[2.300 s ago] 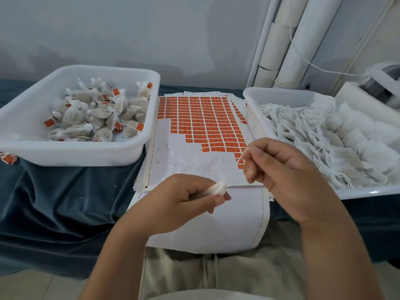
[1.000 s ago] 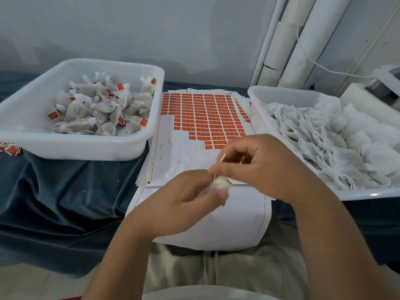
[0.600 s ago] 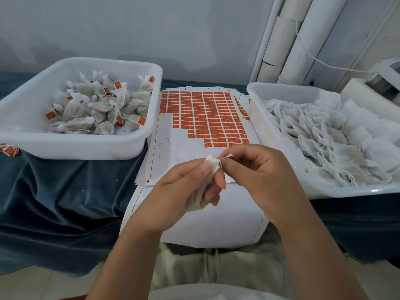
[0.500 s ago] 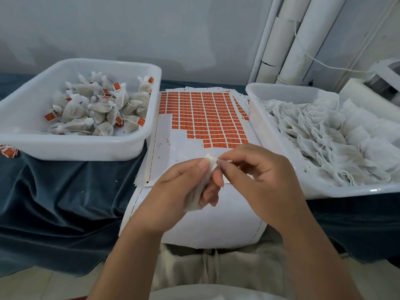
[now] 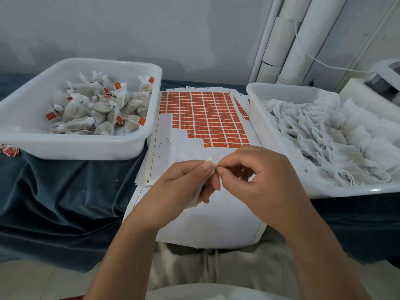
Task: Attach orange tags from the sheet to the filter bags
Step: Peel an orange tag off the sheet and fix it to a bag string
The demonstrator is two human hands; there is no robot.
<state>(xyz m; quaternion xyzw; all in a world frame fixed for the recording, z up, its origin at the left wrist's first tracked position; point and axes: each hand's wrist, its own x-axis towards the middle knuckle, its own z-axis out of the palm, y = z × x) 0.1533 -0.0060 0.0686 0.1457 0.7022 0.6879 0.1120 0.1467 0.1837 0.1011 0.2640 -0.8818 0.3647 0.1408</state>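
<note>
The tag sheet (image 5: 205,118) lies at 12 o'clock on the desk (image 5: 65,191). Below it, the left hand (image 5: 173,191) has its grip clamped round a filter bag (image 5: 211,161). The right hand (image 5: 259,180) pinches the bag's top edge. Pulling the hands apart too hard could tear the thin mesh.

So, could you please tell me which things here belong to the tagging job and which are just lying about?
Job: filter bag, gripped by the left hand and pinched at its top by the right hand; sheet of orange tags; left tub of tagged bags; right tub of untagged bags.
Lying about: white pipes; loose tags on the blue cloth, far left.
</note>
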